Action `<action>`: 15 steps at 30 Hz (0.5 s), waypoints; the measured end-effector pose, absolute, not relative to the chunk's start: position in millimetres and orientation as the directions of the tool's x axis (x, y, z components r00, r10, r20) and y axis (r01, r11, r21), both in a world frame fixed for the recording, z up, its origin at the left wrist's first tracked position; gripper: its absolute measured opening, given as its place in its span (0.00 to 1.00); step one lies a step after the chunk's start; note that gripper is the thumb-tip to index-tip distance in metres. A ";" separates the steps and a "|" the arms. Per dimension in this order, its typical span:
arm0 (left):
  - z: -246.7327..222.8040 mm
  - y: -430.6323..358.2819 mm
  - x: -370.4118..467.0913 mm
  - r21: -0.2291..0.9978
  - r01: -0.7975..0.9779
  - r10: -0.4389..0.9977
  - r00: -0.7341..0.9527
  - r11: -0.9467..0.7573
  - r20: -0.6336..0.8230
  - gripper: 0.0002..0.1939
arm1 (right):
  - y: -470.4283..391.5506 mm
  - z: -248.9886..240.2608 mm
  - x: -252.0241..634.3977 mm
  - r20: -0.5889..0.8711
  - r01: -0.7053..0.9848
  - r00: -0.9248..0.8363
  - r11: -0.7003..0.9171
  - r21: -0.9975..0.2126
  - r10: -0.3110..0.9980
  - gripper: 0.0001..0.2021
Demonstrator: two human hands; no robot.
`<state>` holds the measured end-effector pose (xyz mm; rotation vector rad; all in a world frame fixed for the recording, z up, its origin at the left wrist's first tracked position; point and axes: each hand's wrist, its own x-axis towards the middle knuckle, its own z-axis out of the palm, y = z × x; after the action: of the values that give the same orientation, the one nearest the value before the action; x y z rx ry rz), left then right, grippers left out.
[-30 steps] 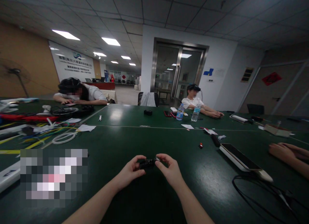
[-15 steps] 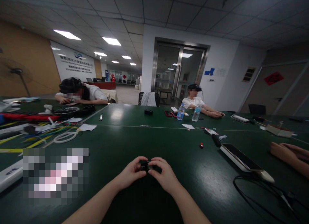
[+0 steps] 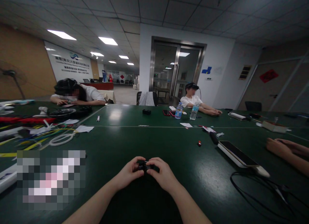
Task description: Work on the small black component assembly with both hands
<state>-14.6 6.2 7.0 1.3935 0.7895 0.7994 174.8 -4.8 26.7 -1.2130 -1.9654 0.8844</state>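
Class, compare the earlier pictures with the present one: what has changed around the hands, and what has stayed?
The right hand has moved leftward, closer to the left hand, so their fingertips now nearly meet around the small black object. Neither hand has visibly let go. The two bottles and small red item stayed in place.

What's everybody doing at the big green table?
A person's bare left hand and right hand share a grip on a small black object over the dark green table. It's too small and dark to name. To the right lies a long white object with a dark, flat top, and another person's hands show farther right.
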 end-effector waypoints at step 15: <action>7.6 5.6 -14.5 1.000 -0.009 0.853 0.522 0.021 -0.013 0.20 | -9.8 33.2 174.4 0.186 0.471 -0.360 0.351 -0.809 0.914 0.10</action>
<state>-14.5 5.6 7.6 1.3976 0.7954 0.7910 174.4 -9.8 33.2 -1.2033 -1.9705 0.8802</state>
